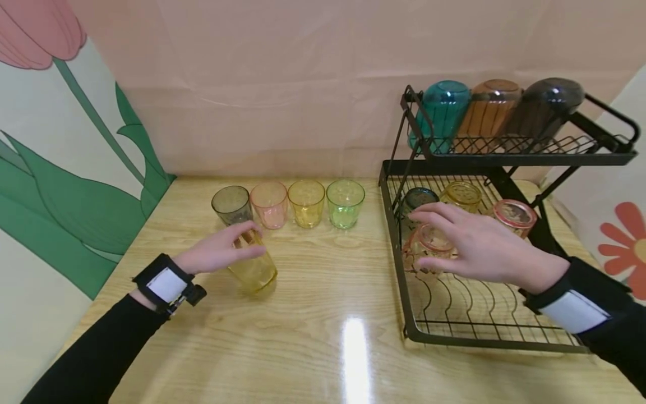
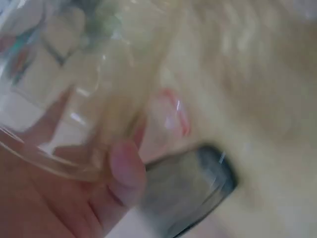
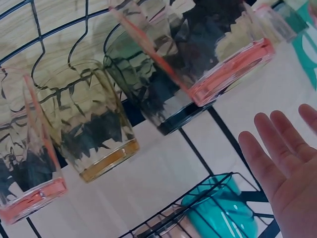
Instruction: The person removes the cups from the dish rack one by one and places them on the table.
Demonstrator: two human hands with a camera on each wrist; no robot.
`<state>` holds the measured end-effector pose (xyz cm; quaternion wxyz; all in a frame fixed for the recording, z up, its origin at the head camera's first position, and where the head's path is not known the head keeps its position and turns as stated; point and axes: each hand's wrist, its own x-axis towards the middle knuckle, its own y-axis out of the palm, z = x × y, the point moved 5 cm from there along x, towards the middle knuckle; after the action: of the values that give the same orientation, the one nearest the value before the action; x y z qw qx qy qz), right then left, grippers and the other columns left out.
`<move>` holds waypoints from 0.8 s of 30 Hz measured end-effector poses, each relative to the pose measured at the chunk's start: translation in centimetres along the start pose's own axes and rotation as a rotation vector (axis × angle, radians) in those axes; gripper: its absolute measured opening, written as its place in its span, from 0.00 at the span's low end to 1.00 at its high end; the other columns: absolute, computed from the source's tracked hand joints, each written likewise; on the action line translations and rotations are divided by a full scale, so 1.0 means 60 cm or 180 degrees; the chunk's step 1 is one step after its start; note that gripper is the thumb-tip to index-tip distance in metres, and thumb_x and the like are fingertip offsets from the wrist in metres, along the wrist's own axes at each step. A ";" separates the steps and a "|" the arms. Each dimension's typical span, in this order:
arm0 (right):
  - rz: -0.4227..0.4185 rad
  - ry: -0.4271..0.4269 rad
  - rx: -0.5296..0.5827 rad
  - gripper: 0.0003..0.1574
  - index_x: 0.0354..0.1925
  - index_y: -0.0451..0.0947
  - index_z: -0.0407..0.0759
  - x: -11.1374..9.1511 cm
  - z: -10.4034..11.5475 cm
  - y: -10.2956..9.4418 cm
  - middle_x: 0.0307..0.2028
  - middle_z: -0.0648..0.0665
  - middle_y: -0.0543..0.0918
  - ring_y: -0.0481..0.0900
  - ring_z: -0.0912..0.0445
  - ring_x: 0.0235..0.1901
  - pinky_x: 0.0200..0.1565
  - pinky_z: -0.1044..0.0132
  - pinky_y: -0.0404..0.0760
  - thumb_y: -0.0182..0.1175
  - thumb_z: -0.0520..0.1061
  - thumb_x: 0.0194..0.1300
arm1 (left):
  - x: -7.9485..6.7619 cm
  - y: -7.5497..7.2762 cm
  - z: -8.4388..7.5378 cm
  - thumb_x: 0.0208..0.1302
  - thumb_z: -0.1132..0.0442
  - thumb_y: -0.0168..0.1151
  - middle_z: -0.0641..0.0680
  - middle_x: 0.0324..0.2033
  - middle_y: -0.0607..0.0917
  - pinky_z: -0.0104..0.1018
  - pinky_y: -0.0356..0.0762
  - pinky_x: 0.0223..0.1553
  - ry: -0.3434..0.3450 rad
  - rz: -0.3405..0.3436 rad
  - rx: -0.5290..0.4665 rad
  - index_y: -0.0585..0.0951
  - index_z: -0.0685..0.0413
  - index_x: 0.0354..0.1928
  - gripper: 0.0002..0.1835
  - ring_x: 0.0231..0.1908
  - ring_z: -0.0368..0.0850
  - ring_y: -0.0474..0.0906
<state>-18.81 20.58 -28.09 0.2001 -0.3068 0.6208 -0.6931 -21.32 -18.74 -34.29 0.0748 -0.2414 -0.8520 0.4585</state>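
Note:
My left hand grips a clear yellow drinking glass, tilted, low over the table in front of a row of glasses. Its thumb presses on the glass wall in the left wrist view. My right hand is above the lower tier of the rack, fingers spread and holding nothing. Nearest to it is an upside-down pink glass, partly covered by the hand. In the right wrist view the fingers are apart from the pink-based glass.
A row holds grey, pink, yellow and green glasses. The black two-tier rack carries more inverted glasses below, including dark, yellow and red-pink. Teal, brown and black vessels stand on top.

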 end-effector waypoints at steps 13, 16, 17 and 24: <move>-0.0129 -0.0018 -0.0060 0.44 0.63 0.60 0.53 -0.011 -0.013 0.001 0.58 0.50 0.64 0.71 0.62 0.29 0.17 0.71 0.61 0.56 0.70 0.53 | -0.017 -0.006 -0.019 0.55 0.35 0.52 0.60 0.41 0.74 0.44 0.74 0.27 0.0162 -0.0561 0.1947 0.71 0.52 0.57 0.35 0.41 0.56 0.71; -0.0152 -0.0012 -0.0050 0.44 0.62 0.61 0.53 -0.014 -0.016 0.000 0.58 0.50 0.64 0.72 0.62 0.31 0.18 0.70 0.64 0.56 0.70 0.53 | -0.018 -0.004 -0.013 0.54 0.35 0.53 0.60 0.40 0.75 0.44 0.73 0.25 0.0144 -0.0599 0.1979 0.71 0.52 0.56 0.34 0.39 0.55 0.71; -0.0166 -0.0021 -0.0055 0.44 0.62 0.61 0.52 -0.014 -0.016 0.000 0.58 0.50 0.64 0.72 0.62 0.32 0.19 0.70 0.65 0.57 0.69 0.53 | -0.018 -0.004 -0.011 0.54 0.35 0.53 0.59 0.40 0.75 0.44 0.73 0.25 0.0138 -0.0607 0.1982 0.72 0.52 0.55 0.34 0.38 0.55 0.71; -0.0257 -0.0041 -0.0077 0.43 0.62 0.61 0.53 -0.019 -0.021 -0.005 0.57 0.50 0.65 0.72 0.61 0.33 0.19 0.69 0.66 0.59 0.68 0.52 | -0.017 -0.003 -0.005 0.53 0.37 0.55 0.59 0.40 0.75 0.45 0.73 0.26 0.0116 -0.0666 0.1922 0.72 0.51 0.54 0.33 0.37 0.55 0.71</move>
<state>-18.76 22.31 -28.06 0.1723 -0.3384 0.6150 -0.6911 -20.37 -19.12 -33.88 0.2051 -0.1276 -0.6961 0.6761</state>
